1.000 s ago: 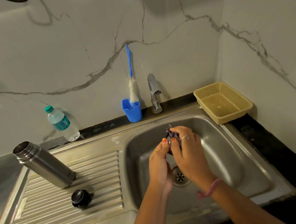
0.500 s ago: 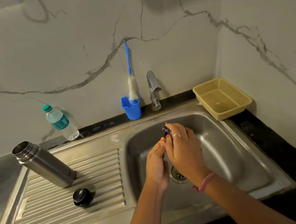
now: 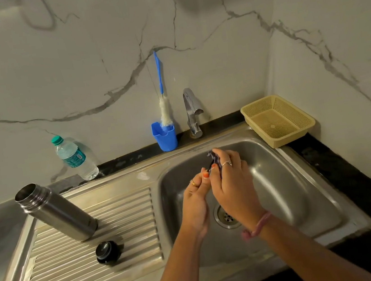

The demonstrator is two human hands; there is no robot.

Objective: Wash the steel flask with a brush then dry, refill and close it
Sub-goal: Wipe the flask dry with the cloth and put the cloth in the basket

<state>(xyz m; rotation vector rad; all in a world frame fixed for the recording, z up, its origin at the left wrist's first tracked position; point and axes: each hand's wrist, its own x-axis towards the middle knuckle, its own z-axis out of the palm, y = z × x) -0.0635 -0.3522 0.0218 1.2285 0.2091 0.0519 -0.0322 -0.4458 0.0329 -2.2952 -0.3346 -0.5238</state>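
Both hands over the sink [image 3: 278,175]: right hand [image 3: 231,181] grips a small dark cloth [image 3: 214,160], left hand [image 3: 195,195] pinches its edge. Open steel flask [image 3: 57,211] stands at 9 o'clock, black cap [image 3: 107,252] beside it.

Steel drainboard [image 3: 123,210]: open flask [image 3: 56,211] upright, black cap [image 3: 107,253] just beside. Back ledge [image 3: 134,156]: water bottle [image 3: 74,157], blue cup [image 3: 164,136], yellow basket [image 3: 277,120] at the right corner.

Yellow basket [image 3: 278,120] on the dark counter [image 3: 338,162], right of the sink [image 3: 278,175]. Shiny tap [image 3: 192,113] at the back, by the white marble wall [image 3: 98,57]. Ribbed draining board [image 3: 94,246] on the left.
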